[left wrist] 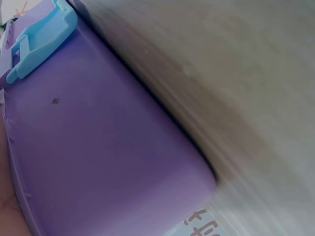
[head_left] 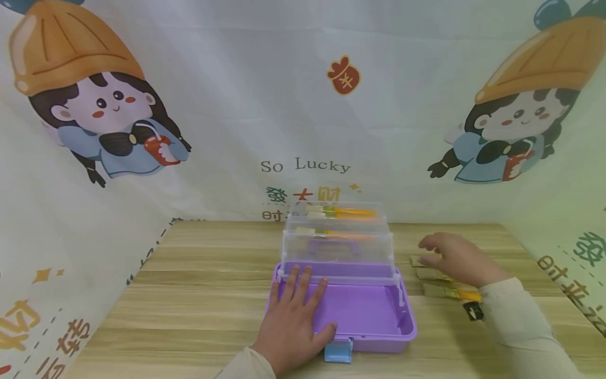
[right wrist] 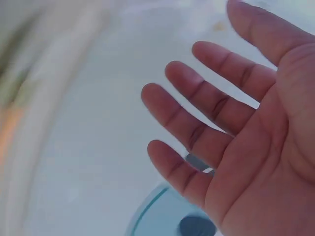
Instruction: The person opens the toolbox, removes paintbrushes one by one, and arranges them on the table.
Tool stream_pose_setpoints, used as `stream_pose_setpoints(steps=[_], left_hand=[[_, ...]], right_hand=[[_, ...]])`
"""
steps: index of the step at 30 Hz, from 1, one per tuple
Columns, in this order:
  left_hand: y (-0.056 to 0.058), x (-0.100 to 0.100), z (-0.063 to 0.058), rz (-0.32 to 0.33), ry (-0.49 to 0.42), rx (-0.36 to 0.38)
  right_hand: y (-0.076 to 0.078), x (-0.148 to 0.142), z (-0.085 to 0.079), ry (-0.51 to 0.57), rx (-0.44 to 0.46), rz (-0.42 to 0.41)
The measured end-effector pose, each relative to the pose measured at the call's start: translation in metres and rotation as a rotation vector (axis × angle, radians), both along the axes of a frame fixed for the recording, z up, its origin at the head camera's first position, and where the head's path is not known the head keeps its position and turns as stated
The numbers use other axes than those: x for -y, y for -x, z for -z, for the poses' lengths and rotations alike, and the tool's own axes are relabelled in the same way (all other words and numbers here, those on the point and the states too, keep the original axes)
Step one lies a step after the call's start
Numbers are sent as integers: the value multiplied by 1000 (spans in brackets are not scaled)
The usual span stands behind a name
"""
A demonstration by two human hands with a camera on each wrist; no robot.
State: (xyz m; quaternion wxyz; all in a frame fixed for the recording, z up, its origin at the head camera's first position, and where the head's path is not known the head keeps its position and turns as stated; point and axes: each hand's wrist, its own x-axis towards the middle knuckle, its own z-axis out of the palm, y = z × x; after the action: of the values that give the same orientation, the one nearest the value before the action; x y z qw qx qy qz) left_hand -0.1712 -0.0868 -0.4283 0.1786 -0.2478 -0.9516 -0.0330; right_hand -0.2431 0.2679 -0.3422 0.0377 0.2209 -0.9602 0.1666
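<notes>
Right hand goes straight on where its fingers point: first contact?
Likely the right side of the clear upper section of the purple box; hand height is unclear, so it might pass over.

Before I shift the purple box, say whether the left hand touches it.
Touching: the left wrist view shows the left hand against the purple box with no gap.
</notes>
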Motion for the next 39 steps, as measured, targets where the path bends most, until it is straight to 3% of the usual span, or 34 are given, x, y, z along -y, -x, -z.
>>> stream_pose_setpoints(steps=[6,12,18,22,29,34,39], left_hand=[[1,3,1,0,-1,-3],[1,2,2,13,-17,11],[2,-1,4,22,-23,-7],[1,-1,5,24,-25,-27],[-2,-1,5,25,-27,-68],[-1,0,2,29,-25,-79],[-1,2,1,23,-20,-72]], right_hand=[[25,61,-29,64,-15,-99],[63,111,-29,76,-50,-207],[88,132,-26,109,-15,-231],[95,140,-20,81,22,-215],[100,149,-10,6,-22,-198],[102,153,-12,24,-12,-166],[104,155,-12,16,-12,-192]])
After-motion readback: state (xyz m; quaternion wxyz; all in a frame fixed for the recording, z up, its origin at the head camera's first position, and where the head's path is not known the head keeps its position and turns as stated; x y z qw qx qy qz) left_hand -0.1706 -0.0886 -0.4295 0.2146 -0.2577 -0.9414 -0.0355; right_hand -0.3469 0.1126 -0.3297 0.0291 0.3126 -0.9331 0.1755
